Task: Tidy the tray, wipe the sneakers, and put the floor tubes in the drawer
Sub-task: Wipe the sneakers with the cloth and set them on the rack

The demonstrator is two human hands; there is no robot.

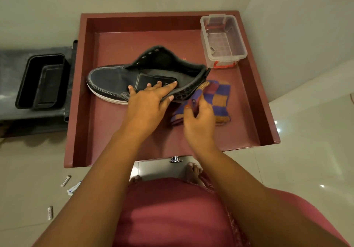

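A dark high-top sneaker (115, 80) lies on its side in the maroon tray (254, 101), toe to the left. My left hand (149, 97) grips its collar, fingers over the tongue and thumb under the edge. Just right of the heel, my right hand (199, 116) pinches a purple and orange checked cloth (220, 97) that lies on the tray floor. White tubes (65, 181) (50, 212) lie on the floor at the lower left.
A clear plastic box (222, 39) with a red latch stands in the tray's far right corner. A black tub (42, 82) sits on a dark stand left of the tray. A small blue and white packet (73, 188) lies near the tubes. My bare feet show below the tray's front edge.
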